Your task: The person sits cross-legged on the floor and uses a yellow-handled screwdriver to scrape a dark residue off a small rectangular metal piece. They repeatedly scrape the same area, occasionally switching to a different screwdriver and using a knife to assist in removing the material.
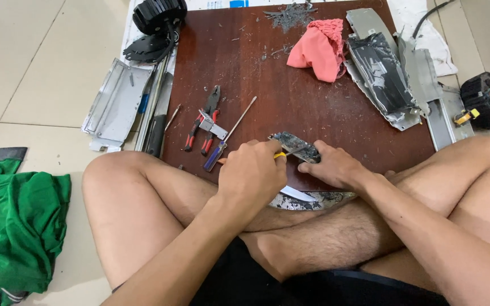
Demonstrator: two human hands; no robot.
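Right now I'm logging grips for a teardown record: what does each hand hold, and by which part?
The left hand grips a yellow-handled tool by its handle; the right hand pinches the dark circuit board at its right end.

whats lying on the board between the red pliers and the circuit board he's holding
In the head view, a screwdriver with a blue handle lies slanted between the red-handled pliers and the circuit board. The left hand and right hand grip the board.
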